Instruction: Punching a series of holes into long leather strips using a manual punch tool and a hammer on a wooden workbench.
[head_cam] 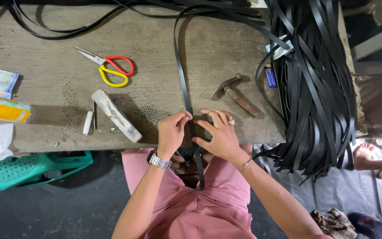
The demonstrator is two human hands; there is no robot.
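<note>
Strap [186,95] lies flat across desk [45,110], end hanging into lap. Left hand [172,132] pinches small metal clip [185,111] at strap edge; right hand [219,132] presses strap, fingers spread. Looks thin, floppy, light, slick: grip by edges near hands.

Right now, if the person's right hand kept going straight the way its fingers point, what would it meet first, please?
The right hand points left, fingers resting on the black strap. Just past the strap it would probably meet the left hand, which pinches a small metal piece there.
</note>
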